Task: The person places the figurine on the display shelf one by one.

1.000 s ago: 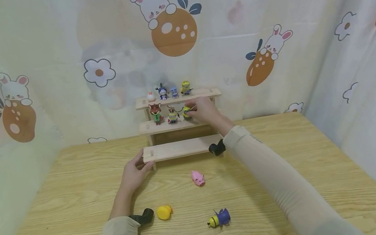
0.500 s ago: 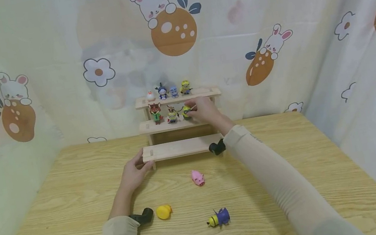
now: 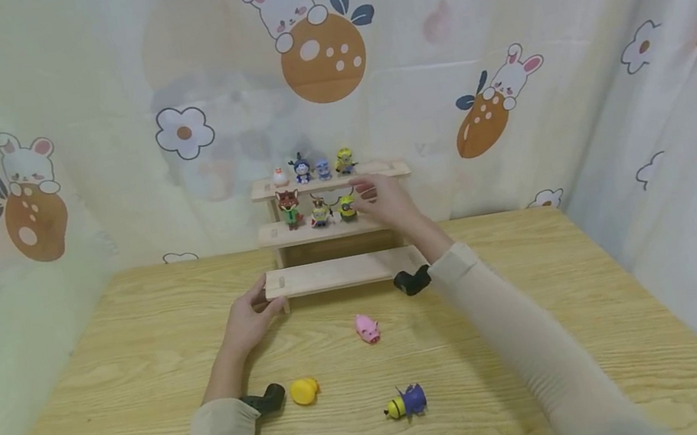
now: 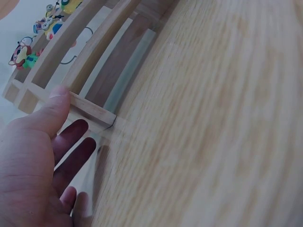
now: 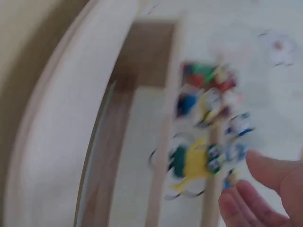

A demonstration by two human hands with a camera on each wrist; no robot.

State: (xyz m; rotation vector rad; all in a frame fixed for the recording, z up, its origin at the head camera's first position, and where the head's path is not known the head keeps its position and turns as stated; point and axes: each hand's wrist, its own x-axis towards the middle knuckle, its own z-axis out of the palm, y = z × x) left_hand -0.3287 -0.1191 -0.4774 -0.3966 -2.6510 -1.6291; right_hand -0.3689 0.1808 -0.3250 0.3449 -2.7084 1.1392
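A three-tier wooden display stand (image 3: 340, 273) stands at the back of the table. My left hand (image 3: 248, 324) rests at the left end of its lowest tier; in the left wrist view the thumb touches the stand's corner and the fingers lie loosely extended beside it. My right hand (image 3: 388, 203) hovers at the right of the middle tier, fingers apart and holding nothing. Just left of it a yellow-and-green minion figure (image 3: 347, 208) stands upright, beside a crowned minion figure (image 3: 320, 213) and a fox figure (image 3: 289, 211).
Several small figures stand on the top tier, among them a white chicken (image 3: 280, 177) and a yellow minion (image 3: 345, 160). On the table lie a pink pig (image 3: 367, 328), a yellow rubber duck (image 3: 304, 391) and a purple-and-yellow minion (image 3: 405, 402). A printed curtain (image 3: 428, 110) hangs behind.
My right hand has let go of the yellow-and-green minion figure and drawn back slightly to the right. The figure stays standing on the middle tier. My left hand has not moved.
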